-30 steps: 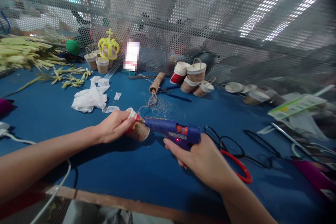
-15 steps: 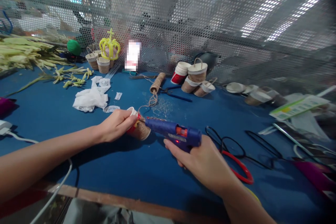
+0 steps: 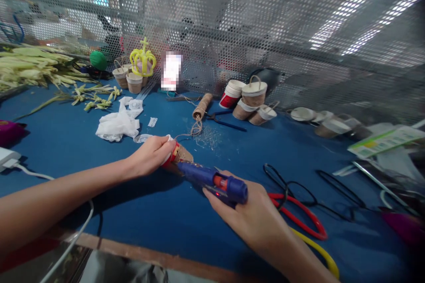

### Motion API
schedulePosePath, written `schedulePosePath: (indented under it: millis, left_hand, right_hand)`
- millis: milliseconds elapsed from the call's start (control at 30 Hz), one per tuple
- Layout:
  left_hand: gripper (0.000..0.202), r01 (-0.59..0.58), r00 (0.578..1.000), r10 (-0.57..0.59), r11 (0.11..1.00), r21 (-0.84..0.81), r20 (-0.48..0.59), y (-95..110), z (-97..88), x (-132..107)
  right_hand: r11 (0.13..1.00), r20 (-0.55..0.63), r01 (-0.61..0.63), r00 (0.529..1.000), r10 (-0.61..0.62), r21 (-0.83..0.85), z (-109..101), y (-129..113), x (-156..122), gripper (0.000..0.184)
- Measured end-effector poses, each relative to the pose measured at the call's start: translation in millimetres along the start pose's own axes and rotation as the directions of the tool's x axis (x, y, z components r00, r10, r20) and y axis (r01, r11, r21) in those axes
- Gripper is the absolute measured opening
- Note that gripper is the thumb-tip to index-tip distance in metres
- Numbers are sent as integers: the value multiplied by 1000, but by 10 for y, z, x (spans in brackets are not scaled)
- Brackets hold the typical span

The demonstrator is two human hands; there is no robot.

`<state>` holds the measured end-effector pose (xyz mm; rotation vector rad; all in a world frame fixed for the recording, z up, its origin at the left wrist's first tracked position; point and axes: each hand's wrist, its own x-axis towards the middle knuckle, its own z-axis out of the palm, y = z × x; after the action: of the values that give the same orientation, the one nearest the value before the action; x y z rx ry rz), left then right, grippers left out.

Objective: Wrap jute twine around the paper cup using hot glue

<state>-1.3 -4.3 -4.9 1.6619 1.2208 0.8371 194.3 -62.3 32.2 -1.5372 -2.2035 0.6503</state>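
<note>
My left hand [image 3: 151,155] is closed round a small paper cup [image 3: 175,154] lying on its side, red and white near the rim and wrapped in brown twine over the rest. My right hand [image 3: 247,214] grips a blue hot glue gun [image 3: 212,179] with an orange part and a small red light. The gun's nozzle touches the lower side of the cup. A strand of twine runs from the cup to a twine spool [image 3: 202,106] farther back on the blue table [image 3: 166,212].
Several twine-wrapped cups [image 3: 254,101] stand behind, with a yellow crown [image 3: 142,59] and a green ball [image 3: 98,60] at the back left. White fabric [image 3: 117,124], pale leaf strips [image 3: 36,68], scissors [image 3: 299,194], pliers [image 3: 222,119], a white cable [image 3: 49,177]. Perforated metal screen [image 3: 232,17] behind.
The glue gun's nozzle has dropped from the cup's top to its lower side, and my right hand has moved left and down. The left hand has turned the cup a little.
</note>
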Motion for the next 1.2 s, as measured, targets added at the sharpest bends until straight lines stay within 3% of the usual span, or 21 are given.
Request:
schedulePosePath:
  millis: [133, 333, 500, 667, 900, 1033, 1200]
  left_hand:
    - [42, 7, 1000, -6, 999, -45, 16, 10, 0, -4]
    - [44, 16, 1000, -15, 999, -44, 20, 3, 8, -2]
    - [42, -5, 999, 9, 996, -89, 37, 3, 14, 4]
    - [43, -14, 999, 15, 1000, -20, 43, 10, 1, -19]
    - [40, -149, 988, 142, 978, 146, 55, -49, -21, -44]
    - [40, -222, 973, 208, 960, 171, 97, -79, -38, -46]
    - [40, -311, 947, 290, 935, 172, 137, -83, -55, -61]
  right_hand:
    - [1000, 28, 13, 1000, -12, -22, 8, 7, 3, 11]
    - [1000, -49, -7, 999, 6, -18, 4, 36, -21, 10]
    - [1000, -1, 29, 1000, -29, -9, 15, 38, -19, 11]
    - [999, -85, -33, 996, 34, 21, -20, 24, -1, 14]
    - [977, -56, -168, 983, 177, 132, -80, 2, 23, 24]
    - [938, -6, -264, 962, 273, 225, -86, -5, 40, 24]
    - [930, 2, -301, 952, 308, 212, -100, 15, 75, 26]
